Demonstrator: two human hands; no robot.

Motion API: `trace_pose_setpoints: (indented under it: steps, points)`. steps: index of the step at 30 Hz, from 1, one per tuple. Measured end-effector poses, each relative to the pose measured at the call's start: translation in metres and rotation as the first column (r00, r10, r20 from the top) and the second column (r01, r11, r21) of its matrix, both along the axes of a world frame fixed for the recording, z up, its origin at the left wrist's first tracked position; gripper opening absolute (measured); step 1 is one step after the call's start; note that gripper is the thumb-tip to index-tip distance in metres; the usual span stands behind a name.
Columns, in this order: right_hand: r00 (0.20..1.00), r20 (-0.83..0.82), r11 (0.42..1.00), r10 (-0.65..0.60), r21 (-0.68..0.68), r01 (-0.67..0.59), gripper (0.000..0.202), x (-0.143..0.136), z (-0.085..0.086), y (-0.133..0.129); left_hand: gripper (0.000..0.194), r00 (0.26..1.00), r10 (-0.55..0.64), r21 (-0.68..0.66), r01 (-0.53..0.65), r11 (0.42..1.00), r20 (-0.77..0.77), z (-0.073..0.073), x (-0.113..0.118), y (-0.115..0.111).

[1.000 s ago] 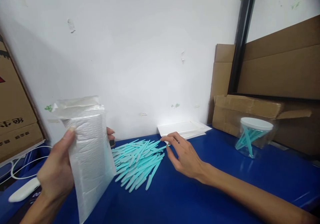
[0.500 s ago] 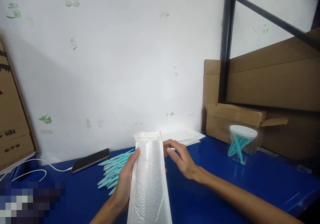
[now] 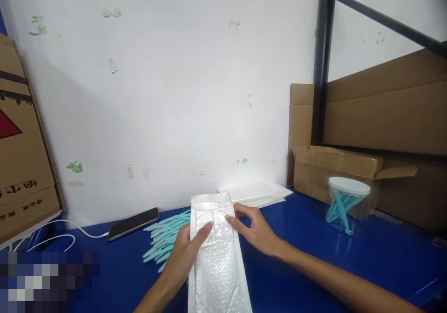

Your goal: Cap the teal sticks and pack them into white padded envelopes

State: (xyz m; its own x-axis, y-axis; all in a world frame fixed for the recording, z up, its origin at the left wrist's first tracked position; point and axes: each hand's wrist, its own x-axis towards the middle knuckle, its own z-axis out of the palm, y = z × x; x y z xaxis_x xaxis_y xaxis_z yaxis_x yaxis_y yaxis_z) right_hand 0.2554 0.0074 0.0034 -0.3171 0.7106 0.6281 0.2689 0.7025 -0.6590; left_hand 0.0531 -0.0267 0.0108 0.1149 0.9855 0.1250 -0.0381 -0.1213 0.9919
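Observation:
A white bubble mailer [image 3: 218, 261] is held up in front of me, its flap end pointing away toward the wall. My left hand [image 3: 186, 252] grips its left edge, thumb lying across the front and fingers hidden behind. At the upper right edge, my right hand [image 3: 256, 231] pinches the mailer between thumb and fingers. Just left of the mailer lies a pile of light-blue slender sticks [image 3: 167, 236], partly covered by my left hand. Behind it, against the wall, rests a stack of flat white mailers [image 3: 253, 193].
On the blue table [image 3: 296, 275] a clear jar [image 3: 348, 206] with a white lid holds several light-blue sticks at the right. A phone [image 3: 134, 223] with a white cable lies at the left. Cardboard boxes [image 3: 24, 164] stand at the left; a torn carton [image 3: 335, 164] lies behind the jar.
My right hand has come in from beside the mailer and now grips its right edge. My left thumb has moved further onto the front. The view has shifted slightly left.

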Motion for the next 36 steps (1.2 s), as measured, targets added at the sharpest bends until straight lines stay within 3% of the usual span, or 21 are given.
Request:
trace_pose_setpoints:
  steps: [3,6,13,18,24,31,36]
  points:
    - [1.0,-0.001,1.0,0.012,-0.016,-0.012,0.034,0.0,-0.003,0.002,0.05,0.999,-0.019,0.086,0.016,0.996,0.032,0.0,-0.003,0.003]
    - [1.0,-0.005,0.999,-0.025,-0.023,0.025,0.037,0.0,-0.006,0.005,0.045,0.997,-0.062,0.17,0.068,0.983,-0.036,0.001,-0.005,0.005]
    - [0.986,-0.023,0.985,-0.167,-0.038,0.166,0.046,0.001,-0.01,0.012,0.039,0.981,-0.081,0.195,0.115,0.974,-0.174,-0.002,-0.003,0.001]
    - [0.985,0.001,0.984,-0.175,-0.009,0.175,0.045,0.0,-0.011,0.011,0.048,0.997,-0.023,0.172,0.035,0.984,-0.07,-0.007,0.001,0.001]
    - [0.982,0.024,0.981,-0.186,0.053,0.184,0.041,0.0,-0.014,0.013,0.069,0.996,0.036,0.034,-0.039,0.999,0.077,-0.017,0.001,0.005]
    - [0.996,0.014,0.992,-0.09,0.095,0.089,0.027,0.003,-0.013,0.008,0.037,0.995,0.037,0.044,-0.042,0.998,0.092,-0.018,0.0,0.008]
    - [0.999,0.045,0.985,0.023,0.172,-0.03,0.025,0.006,-0.008,-0.002,0.024,0.975,-0.013,-0.001,0.013,1.0,0.221,-0.017,-0.006,0.006]
